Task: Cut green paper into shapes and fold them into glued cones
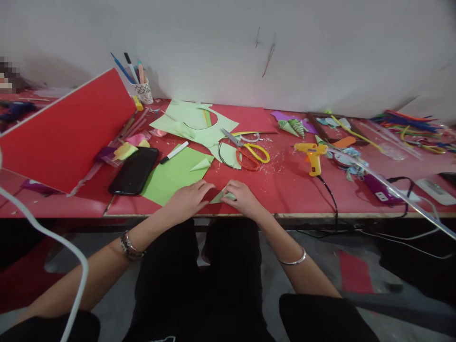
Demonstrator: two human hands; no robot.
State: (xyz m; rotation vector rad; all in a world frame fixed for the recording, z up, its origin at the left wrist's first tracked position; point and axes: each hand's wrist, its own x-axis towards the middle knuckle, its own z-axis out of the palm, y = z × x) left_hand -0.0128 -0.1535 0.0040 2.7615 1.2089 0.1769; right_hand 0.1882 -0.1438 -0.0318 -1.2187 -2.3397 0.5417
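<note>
My right hand (242,199) has its fingers curled over a small piece of pale green paper (216,198) at the table's front edge. Opposite it, my left hand (188,200) holds nothing; its fingers are apart and point towards the paper. Under and behind my left hand lies a brighter green sheet (160,183), with a small rolled paper cone (200,165) and a black-and-white marker (174,152) on it. Scissors (245,149) with red and yellow handles rest farther back, beside a pale green sheet (167,121) with pieces cut out.
A yellow glue gun (312,156) stands to the right, its cord hanging over the edge. On the left are a black phone (134,171), a leaning red board (71,128) and a cup (144,91) of pens. Striped paper cones (292,127) lie near the wall.
</note>
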